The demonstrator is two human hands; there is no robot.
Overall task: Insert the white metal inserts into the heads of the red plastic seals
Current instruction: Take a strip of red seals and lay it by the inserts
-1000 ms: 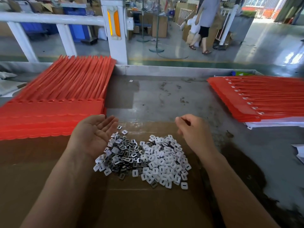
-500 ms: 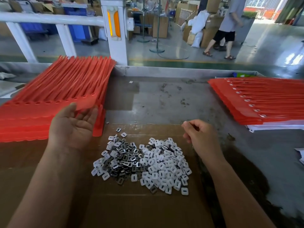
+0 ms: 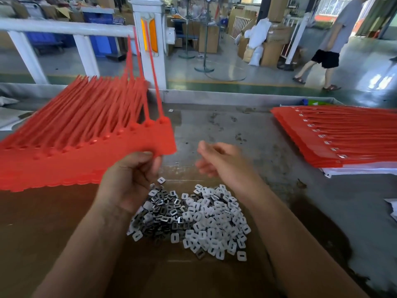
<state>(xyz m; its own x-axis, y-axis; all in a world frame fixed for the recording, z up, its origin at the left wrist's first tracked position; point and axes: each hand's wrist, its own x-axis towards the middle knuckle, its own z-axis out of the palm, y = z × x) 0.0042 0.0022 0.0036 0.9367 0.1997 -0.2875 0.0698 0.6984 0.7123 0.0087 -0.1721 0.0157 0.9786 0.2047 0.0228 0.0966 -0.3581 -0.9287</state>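
A sheet of red plastic seals (image 3: 120,145) is pinched at its near edge by the left hand (image 3: 129,181). White metal inserts (image 3: 206,220) are heaped on cardboard (image 3: 193,276) below. The right hand (image 3: 223,162) is blurred, so its grip cannot be told.

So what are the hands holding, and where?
The left hand pinches the sheet of red seals by its near edge, close to the right corner. The right hand is blurred; nothing shows in it.

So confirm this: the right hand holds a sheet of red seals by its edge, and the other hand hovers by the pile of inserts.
Wrong hand. In the head view the left hand pinches the sheet of red seals by its edge, and the right hand hovers by the pile of inserts.
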